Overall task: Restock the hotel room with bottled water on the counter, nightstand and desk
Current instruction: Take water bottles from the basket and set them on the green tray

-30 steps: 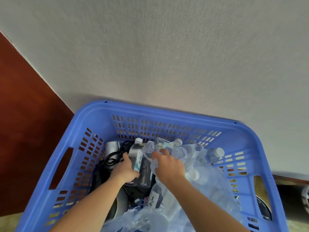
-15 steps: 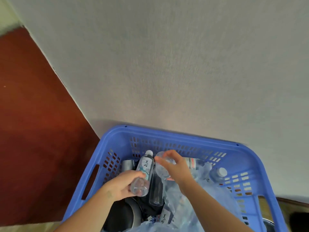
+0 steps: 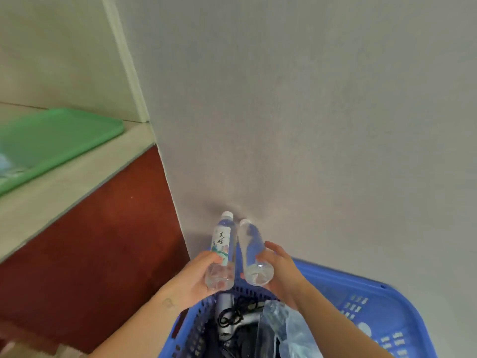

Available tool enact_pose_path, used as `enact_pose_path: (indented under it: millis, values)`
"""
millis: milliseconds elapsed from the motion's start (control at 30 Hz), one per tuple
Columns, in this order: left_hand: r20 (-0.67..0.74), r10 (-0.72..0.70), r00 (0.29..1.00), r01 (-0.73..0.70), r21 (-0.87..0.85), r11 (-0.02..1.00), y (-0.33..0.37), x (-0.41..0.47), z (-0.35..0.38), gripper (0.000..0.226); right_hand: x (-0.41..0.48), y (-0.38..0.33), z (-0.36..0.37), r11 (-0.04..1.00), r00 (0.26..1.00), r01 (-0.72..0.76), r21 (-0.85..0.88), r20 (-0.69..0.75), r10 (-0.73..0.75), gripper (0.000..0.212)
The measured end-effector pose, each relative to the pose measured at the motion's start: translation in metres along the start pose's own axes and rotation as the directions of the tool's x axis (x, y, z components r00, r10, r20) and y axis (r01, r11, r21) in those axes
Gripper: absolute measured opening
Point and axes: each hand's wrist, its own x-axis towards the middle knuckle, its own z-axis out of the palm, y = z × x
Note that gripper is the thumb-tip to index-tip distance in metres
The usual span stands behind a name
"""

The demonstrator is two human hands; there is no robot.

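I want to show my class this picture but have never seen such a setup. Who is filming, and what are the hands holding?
No machine: a person wears a camera on the head, looking down at their own hands. The left hand grips a labelled water bottle; the right hand grips a second bottle. Both are above a blue basket holding plastic wrap and a silver device with a black cord. At left, a green tray lies on a pale counter.

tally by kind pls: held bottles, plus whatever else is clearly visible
held water bottles: 2, labelled bottle in left hand, second bottle in right hand
blue basket: 1
green tray: 1
hair dryer: 1
plastic wrap: 1
total: 6
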Motion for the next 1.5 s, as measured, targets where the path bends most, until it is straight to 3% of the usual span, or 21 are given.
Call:
enact_pose_path:
  millis: [100, 167, 233, 333, 433, 567, 700, 900, 1033, 1100, 1167, 1300, 1367, 1500]
  values:
    - [0.045, 0.111, 0.993, -0.109, -0.057, 0.992, 0.039, -0.029, 0.011, 0.053, -0.015, -0.036, 0.024, 0.999, 0.973, 0.008, 0.047, 0.23, -0.019, 0.054]
    - [0.06, 0.171, 0.983, -0.165, -0.098, 0.981, 0.065, -0.049, 0.017, 0.059, -0.033, -0.063, 0.042, 0.998, 0.914, 0.035, 0.059, 0.403, -0.055, 0.05]
    - [0.042, 0.263, 0.964, -0.26, -0.054, 0.964, 0.089, -0.072, 0.021, 0.05, -0.046, -0.087, 0.058, 0.995, 0.864, 0.048, 0.09, 0.495, -0.087, 0.049]
    - [0.06, 0.393, 0.917, -0.395, 0.02, 0.918, 0.121, -0.105, 0.032, 0.023, -0.062, -0.118, 0.085, 0.981, 0.812, 0.07, 0.181, 0.56, -0.162, 0.065]
    - [0.089, 0.474, 0.876, -0.474, -0.016, 0.88, 0.152, -0.137, 0.05, 0.03, -0.081, -0.149, 0.117, 0.978, 0.786, 0.116, 0.176, 0.586, -0.198, 0.061]
    - [0.125, 0.622, 0.773, -0.634, 0.122, 0.764, 0.183, -0.18, 0.063, 0.04, -0.104, -0.175, 0.15, 0.964, 0.794, 0.213, 0.158, 0.546, -0.265, 0.065]
    - [0.118, 0.668, 0.735, -0.677, 0.184, 0.713, 0.202, -0.211, 0.067, 0.052, -0.123, -0.193, 0.173, 0.939, 0.762, 0.279, 0.202, 0.549, -0.345, 0.058]
    - [0.062, 0.744, 0.665, -0.733, 0.24, 0.636, 0.223, -0.248, 0.068, 0.059, -0.139, -0.216, 0.204, 0.887, 0.734, 0.441, 0.136, 0.514, -0.444, 0.064]
    - [0.0, 0.812, 0.583, -0.78, 0.28, 0.56, 0.236, -0.269, 0.064, 0.051, -0.146, -0.224, 0.227, 0.878, 0.75, 0.477, 0.036, 0.504, -0.428, 0.057]
    - [-0.028, 0.848, 0.529, -0.783, 0.37, 0.5, 0.243, -0.278, 0.06, 0.05, -0.151, -0.228, 0.238, 0.878, 0.752, 0.478, 0.014, 0.509, -0.418, 0.042]
    - [-0.056, 0.875, 0.481, -0.769, 0.451, 0.452, 0.251, -0.288, 0.055, 0.051, -0.154, -0.232, 0.25, 0.871, 0.738, 0.491, 0.022, 0.52, -0.429, 0.026]
    - [-0.071, 0.905, 0.42, -0.777, 0.486, 0.4, 0.271, -0.312, 0.051, 0.053, -0.161, -0.248, 0.28, 0.817, 0.698, 0.575, -0.039, 0.545, -0.465, 0.021]
    - [-0.072, 0.925, 0.374, -0.795, 0.489, 0.359, 0.282, -0.323, 0.049, 0.053, -0.166, -0.255, 0.296, 0.77, 0.66, 0.633, -0.078, 0.575, -0.484, 0.027]
    - [-0.041, 0.962, 0.27, -0.767, 0.595, 0.241, 0.303, -0.348, 0.045, 0.047, -0.174, -0.27, 0.332, 0.709, 0.586, 0.702, -0.062, 0.616, -0.526, 0.064]
